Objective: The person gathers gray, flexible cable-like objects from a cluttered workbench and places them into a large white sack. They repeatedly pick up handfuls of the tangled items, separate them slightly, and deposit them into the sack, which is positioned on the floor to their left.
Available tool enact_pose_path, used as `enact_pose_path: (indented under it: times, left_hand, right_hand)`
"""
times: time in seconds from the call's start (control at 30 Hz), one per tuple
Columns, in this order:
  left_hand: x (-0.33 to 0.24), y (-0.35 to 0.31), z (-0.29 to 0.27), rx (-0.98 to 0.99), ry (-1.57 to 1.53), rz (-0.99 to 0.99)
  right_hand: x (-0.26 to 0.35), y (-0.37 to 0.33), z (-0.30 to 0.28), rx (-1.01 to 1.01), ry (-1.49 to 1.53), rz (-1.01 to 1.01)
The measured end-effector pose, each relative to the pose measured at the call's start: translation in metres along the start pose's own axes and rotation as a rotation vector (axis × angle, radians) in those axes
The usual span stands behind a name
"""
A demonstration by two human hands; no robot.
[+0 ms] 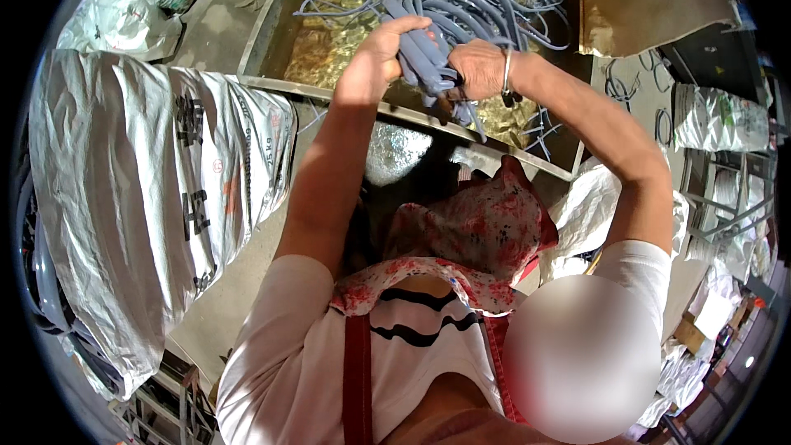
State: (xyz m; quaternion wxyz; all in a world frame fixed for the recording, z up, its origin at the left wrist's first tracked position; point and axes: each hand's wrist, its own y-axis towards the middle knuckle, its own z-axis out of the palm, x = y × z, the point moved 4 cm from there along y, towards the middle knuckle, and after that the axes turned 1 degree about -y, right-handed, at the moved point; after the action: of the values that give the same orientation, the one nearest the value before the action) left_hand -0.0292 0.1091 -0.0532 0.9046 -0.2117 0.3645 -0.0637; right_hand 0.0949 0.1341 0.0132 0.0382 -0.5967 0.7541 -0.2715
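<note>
Both hands clenched on bundle of grey rubbery tubes [428, 53], left hand [381, 53] at 9 o'clock, right hand [478, 66] at 3; looks light, floppy, prob. slippery, best gripped mid-bundle

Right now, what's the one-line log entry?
left hand: gripping hoses | right hand: gripping the bundle | below: tank, loose hoses | left: sack

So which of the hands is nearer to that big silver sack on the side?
The left. The left hand grips the bundle of grey tubes on the side toward the silver sack. The right hand holds the same bundle from the far side, farther from the sack.
</note>
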Motion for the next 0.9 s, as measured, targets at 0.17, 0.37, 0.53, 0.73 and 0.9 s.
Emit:
enact_pose_path:
  times: [0.17, 0.37, 0.53, 0.73, 0.9]
  left_hand:
    - [-0.005, 0.005, -0.006, -0.068, -0.175, 0.088]
    - [0.002, -0.005, 0.002, -0.016, -0.128, 0.086]
    - [0.008, -0.005, 0.006, 0.003, -0.090, -0.021]
    - [0.002, -0.006, -0.001, -0.081, -0.150, 0.101]
    - [0.015, 0.007, -0.009, 0.099, 0.026, -0.162]
  right_hand:
    - [0.005, -0.004, 0.020, -0.239, 0.118, 0.344]
    - [0.015, -0.017, 0.007, -0.119, -0.066, 0.219]
    - [-0.030, -0.006, 0.034, -0.155, 0.046, 0.037]
    - [0.012, -0.019, 0.037, -0.423, 0.595, 0.260]
    - [0.036, -0.021, 0.021, -0.107, 0.256, 0.059]
